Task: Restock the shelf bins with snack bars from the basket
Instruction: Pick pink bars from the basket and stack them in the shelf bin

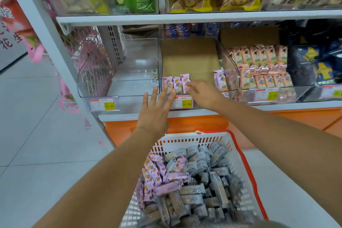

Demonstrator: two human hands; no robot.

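A white basket with a red rim (246, 161) sits below the shelf, filled with several grey snack bars (207, 190) and pink snack bars (157, 176). In the middle clear bin (227, 65), lined with cardboard, three pink bars (176, 84) stand upright along the front wall; another pink bar (219, 79) leans at the bin's right side. My left hand (156, 111) is spread flat, fingers straight, in front of the bin's front edge, holding nothing. My right hand (201, 92) reaches in, its fingertips at the rightmost standing pink bar.
The left clear bin (118, 79) holds one bar (154, 77) against its right wall. A bin to the right holds rows of peach-coloured bars (262, 66). Price tags (185, 102) hang on the bin fronts. An upper shelf (185, 17) carries bagged snacks. Tiled floor lies to the left.
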